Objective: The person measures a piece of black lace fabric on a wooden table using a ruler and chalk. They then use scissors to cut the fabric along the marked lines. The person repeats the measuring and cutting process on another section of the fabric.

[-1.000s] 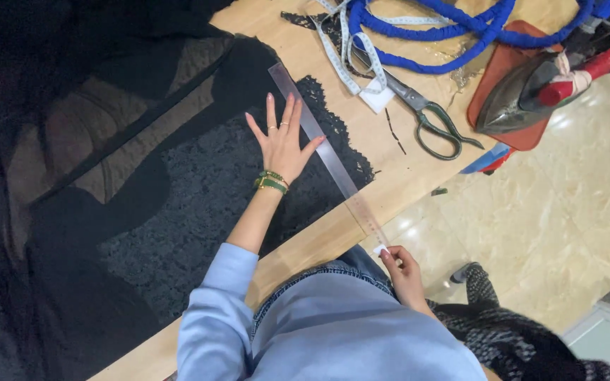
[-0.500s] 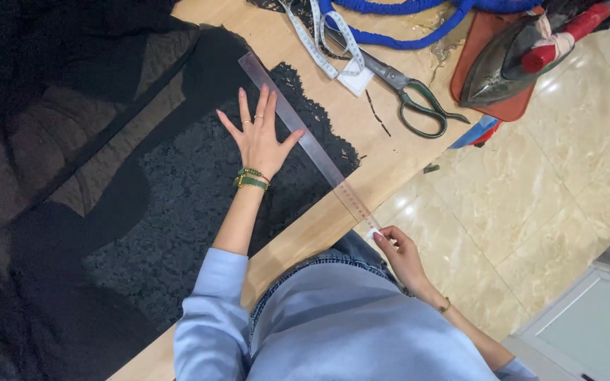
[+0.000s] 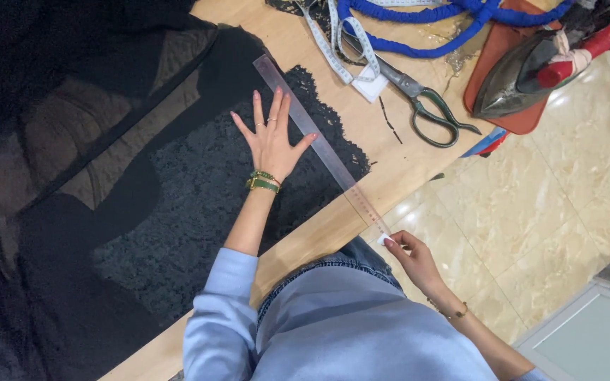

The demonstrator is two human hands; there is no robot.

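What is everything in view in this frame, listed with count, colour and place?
black lace fabric: one, black, spread on the table under the left hand
sheer black fabric: one, black, left of the lace
clear ruler: one, transparent, along the lace's right edge
scissors: one, green handles, right of the ruler
measuring tape: one, white, table top
blue cord: one, blue, table top
iron: one, dark, on a brown pad
wooden table: one, light wood
left hand: flat on the lace, beside the ruler
right hand: pinching the ruler's near end
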